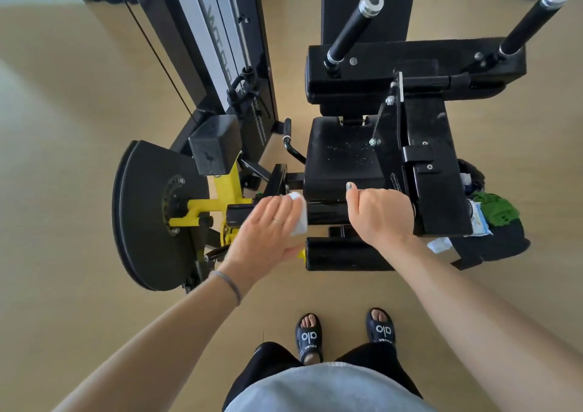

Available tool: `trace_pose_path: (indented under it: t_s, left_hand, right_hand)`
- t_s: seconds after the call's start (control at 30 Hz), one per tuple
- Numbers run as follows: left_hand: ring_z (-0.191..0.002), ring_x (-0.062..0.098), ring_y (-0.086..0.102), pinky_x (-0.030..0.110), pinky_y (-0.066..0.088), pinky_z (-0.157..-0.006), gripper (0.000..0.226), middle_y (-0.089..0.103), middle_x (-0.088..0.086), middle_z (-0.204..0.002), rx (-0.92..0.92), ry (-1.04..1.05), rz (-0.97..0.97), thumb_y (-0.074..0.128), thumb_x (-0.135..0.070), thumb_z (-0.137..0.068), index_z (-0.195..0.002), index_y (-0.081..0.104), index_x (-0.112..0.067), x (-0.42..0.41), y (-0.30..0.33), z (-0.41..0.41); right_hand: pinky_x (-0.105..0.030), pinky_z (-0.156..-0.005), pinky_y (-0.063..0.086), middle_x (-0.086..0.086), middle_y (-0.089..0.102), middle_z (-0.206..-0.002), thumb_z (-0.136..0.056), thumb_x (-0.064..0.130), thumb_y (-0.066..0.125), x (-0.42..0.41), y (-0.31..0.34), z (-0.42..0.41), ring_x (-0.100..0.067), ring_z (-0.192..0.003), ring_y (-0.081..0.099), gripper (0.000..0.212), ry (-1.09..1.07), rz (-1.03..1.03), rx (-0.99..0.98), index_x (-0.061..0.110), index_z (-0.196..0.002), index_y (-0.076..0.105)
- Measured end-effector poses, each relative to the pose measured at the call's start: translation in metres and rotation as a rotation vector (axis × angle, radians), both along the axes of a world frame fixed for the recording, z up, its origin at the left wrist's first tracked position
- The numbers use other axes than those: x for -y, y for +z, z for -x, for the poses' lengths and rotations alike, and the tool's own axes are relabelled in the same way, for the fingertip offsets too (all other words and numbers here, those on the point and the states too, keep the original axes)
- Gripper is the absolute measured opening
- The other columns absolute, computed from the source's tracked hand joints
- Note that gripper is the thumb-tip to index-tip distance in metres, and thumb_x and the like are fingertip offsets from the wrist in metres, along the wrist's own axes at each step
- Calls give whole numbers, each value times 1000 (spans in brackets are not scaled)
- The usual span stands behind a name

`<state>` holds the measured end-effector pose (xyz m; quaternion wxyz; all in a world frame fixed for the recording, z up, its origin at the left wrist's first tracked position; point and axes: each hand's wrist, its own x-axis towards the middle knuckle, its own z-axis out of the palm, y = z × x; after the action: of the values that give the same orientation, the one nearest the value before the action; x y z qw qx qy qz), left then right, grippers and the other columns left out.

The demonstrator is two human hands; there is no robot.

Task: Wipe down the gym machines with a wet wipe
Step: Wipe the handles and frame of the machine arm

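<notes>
There were two hands, the left hand (266, 228) and the right hand (380, 214), and one white wipe (299, 213). There were two black handles (353, 28) and two sandals (308, 337).

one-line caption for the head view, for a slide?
Left hand presses a wet wipe on the machine's black roller pad while the right hand grips it.

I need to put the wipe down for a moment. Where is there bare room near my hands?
The seat pad behind the right hand lies bare. Open floor spreads left of the black disc. Right of the machine it is crowded: wipe packet, green cloth.
</notes>
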<state>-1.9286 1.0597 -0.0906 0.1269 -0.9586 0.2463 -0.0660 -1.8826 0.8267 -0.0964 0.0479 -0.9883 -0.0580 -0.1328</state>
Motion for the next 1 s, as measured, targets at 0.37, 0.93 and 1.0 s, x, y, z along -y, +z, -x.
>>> trace_pose_path:
  t_s: [0.37,0.93,1.0]
  left_hand:
    - [-98,25,63,36,50,-90,63,66,5,-104,-37,181,139,42,-70,-92,-110,60,-12,-6,14,-11]
    - [-64,18,56,30,39,-59,34,57,-5,-76,-322,6,176,54,-49,-97,-94,49,-16,168,19,-55]
    - [-71,17,61,29,42,-60,33,61,-3,-83,-258,-45,155,61,-48,-94,-100,53,-17,166,16,-50]
  right_hand:
    - [-22,-48,6,13,16,-36,-106,36,25,-3,3,2,-4,-33,13,65,10,-32,62,25,-42,19]
    - [-30,-107,41,-7,68,-124,-106,32,27,45,33,-7,-22,-119,60,49,-7,-486,101,7,-124,66]
    - [-39,-114,38,-10,60,-138,-107,29,29,61,27,-10,-26,-130,52,47,30,-260,142,6,-135,59]
